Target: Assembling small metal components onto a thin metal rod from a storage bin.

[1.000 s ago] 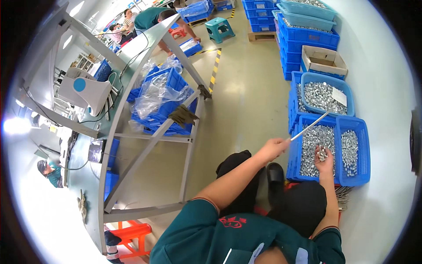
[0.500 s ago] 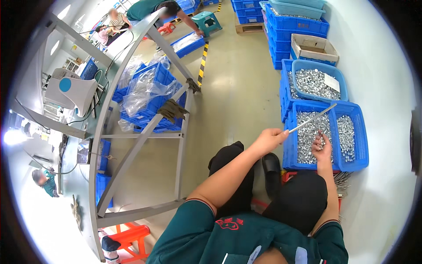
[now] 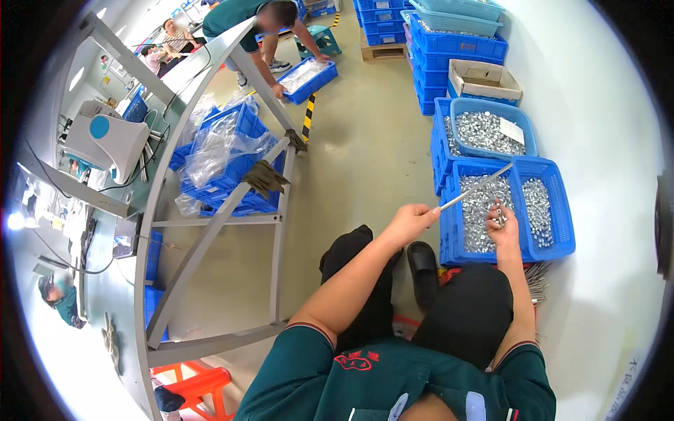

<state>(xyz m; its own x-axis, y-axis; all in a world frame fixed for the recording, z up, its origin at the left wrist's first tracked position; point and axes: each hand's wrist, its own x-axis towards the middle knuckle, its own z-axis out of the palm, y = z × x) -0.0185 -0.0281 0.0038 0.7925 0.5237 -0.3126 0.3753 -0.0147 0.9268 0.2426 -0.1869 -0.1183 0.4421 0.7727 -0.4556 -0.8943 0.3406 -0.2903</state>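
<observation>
A thin metal rod (image 3: 474, 189) is pinched at its near end in my left hand (image 3: 412, 223), its far end pointing up and right over the blue crates. My right hand (image 3: 505, 233) is palm up with curled fingers around a few small shiny metal parts (image 3: 499, 216), which look like nuts. It hovers just above the near blue crate (image 3: 449, 242), beside the rod but apart from it. Loose metal parts (image 3: 479, 235) of the same look fill that crate. To its right, a blue basket (image 3: 564, 228) holds more of them.
Behind stands a light blue basket (image 3: 530, 133) of metal parts with a paper slip. Farther off are a cardboard box (image 3: 484, 70) and stacked blue crates (image 3: 460, 49). A grey frame table (image 3: 151, 224) runs along my left. A person (image 3: 246, 21) bends over a blue crate (image 3: 309, 78) ahead.
My right hand has turned more palm up and lifted slightly, with metal parts now showing in its fingers. The person ahead has brought the blue crate nearer. The whole view has shifted slightly.
</observation>
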